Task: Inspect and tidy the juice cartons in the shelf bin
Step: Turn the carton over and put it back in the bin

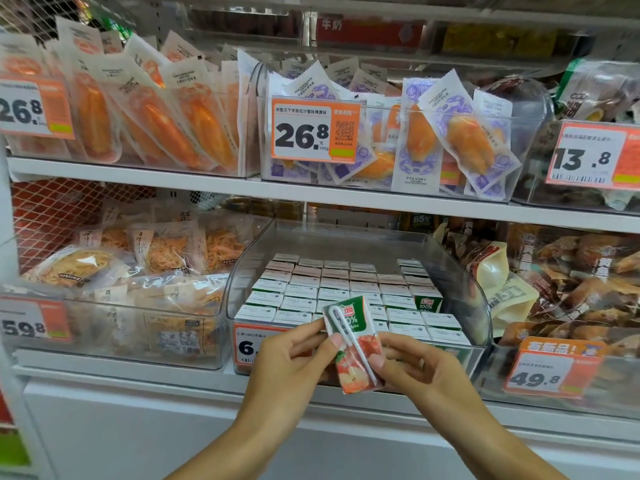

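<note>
Here your left hand (294, 358) pinches the left edge of a juice carton (353, 344), thumb on its front beside the attached straw. You hold the carton tilted, just in front of the clear shelf bin (460, 278) of upright cartons (346, 289). Your right hand (412, 362) grips its right side, seemingly fingers behind.
</note>
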